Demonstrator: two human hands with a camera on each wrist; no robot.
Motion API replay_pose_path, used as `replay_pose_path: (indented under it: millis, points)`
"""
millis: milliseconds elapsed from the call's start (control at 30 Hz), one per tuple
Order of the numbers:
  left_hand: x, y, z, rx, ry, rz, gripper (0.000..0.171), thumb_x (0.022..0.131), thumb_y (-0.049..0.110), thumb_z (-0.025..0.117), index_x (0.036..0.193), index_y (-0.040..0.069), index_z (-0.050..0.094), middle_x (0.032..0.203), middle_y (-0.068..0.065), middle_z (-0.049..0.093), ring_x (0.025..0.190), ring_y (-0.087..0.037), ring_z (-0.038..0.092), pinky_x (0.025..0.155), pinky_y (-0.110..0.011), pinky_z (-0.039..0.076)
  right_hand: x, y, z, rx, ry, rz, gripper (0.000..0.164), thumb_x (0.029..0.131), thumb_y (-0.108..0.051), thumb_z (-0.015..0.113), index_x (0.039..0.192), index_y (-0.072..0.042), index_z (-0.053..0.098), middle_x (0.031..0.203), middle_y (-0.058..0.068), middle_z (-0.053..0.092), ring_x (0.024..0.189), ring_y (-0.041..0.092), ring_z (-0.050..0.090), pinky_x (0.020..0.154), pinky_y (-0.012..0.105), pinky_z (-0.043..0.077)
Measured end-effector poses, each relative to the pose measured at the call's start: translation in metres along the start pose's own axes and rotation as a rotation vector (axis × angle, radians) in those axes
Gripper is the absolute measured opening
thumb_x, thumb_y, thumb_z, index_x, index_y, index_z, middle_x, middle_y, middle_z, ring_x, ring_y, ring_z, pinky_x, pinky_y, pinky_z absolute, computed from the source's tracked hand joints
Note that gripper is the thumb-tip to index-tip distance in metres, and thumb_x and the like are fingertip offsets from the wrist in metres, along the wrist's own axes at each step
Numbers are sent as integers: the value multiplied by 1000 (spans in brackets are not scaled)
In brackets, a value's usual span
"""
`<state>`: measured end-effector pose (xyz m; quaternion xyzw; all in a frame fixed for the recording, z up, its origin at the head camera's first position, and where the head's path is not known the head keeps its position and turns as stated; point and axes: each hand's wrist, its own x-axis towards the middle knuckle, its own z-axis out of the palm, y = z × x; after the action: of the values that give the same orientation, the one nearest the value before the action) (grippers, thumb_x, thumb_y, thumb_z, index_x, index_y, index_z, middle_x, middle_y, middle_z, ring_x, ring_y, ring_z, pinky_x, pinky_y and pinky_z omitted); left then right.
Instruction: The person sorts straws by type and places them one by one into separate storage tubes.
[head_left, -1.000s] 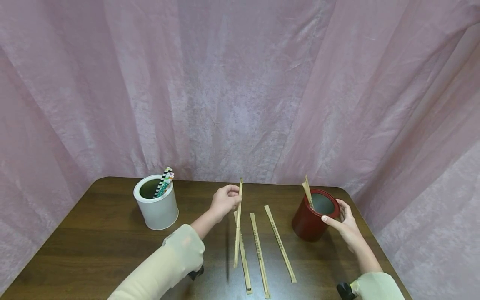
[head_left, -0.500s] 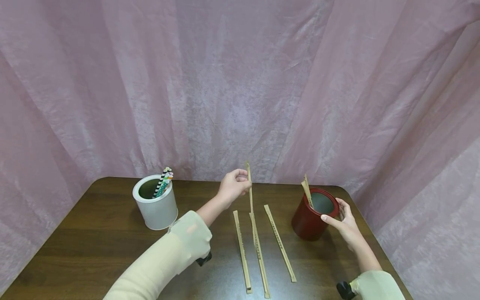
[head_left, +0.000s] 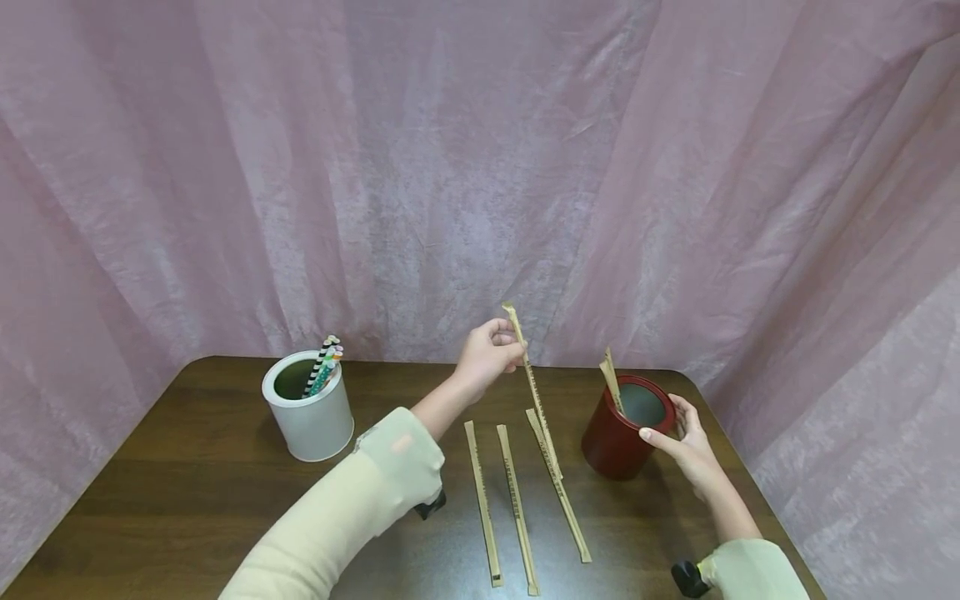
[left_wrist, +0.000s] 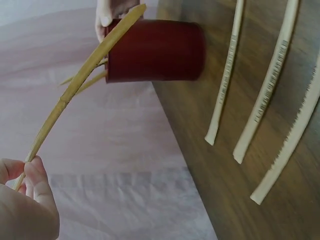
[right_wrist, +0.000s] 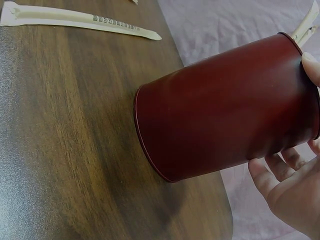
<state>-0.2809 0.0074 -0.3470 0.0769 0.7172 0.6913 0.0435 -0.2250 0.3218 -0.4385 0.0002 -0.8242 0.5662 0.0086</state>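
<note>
Pinched near its upper end in my left hand (head_left: 486, 357) is a long tan paper-wrapped straw (head_left: 534, 387). It slants down to the right above the table; in the left wrist view the wrapped straw (left_wrist: 75, 82) reaches in front of the red can. My right hand (head_left: 693, 454) grips the red can (head_left: 611, 446) at its right side, thumb at the rim and fingers round the wall. Wrapped straws (head_left: 610, 385) poke out of the can's mouth. Three more wrapped straws, left (head_left: 483, 504), middle (head_left: 517, 510) and right (head_left: 573, 521), lie between the hands.
A white can (head_left: 318, 429) stands at the left of the brown wooden table (head_left: 187, 483), with several patterned sticks (head_left: 324, 367), striped and teal, leaning in it. Behind the table's back edge hangs a pink curtain (head_left: 465, 208).
My left hand has moved right and away from me with the wrapped straw, past the left and middle straws on the table. My right hand and the red can have stayed in place.
</note>
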Motion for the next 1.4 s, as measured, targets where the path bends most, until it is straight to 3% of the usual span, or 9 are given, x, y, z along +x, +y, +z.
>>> replay_pose_path:
  millis: [333,800,1167,1400]
  points:
    - [1,13,11,-72,57,33,26,80,4,58,105,2,52,102,-19,61,70,-11,60,64,-23,51,1,0,2,-8,-2,0,87,80,-14,63,140,-6,1,146,21,6,134,38,1,106,55,9]
    - [4,12,30,-232,185,86,25,78,-2,55,102,2,51,99,-17,61,68,-10,59,60,-22,50,1,0,3,-9,2,-1,86,80,-15,63,140,-7,2,146,20,6,135,37,2,106,55,10]
    - [6,-2,49,-217,252,84,21,81,1,56,101,5,52,97,-14,63,71,-10,59,67,-31,53,-1,-1,3,-2,0,-3,86,80,-14,63,140,-6,2,146,21,6,134,37,1,105,55,9]
    - [5,-7,62,-207,272,94,15,82,5,57,97,5,53,95,-15,63,73,-15,62,60,-24,52,-1,-3,4,5,-2,0,87,80,-15,63,140,-6,1,146,21,5,135,37,1,106,55,9]
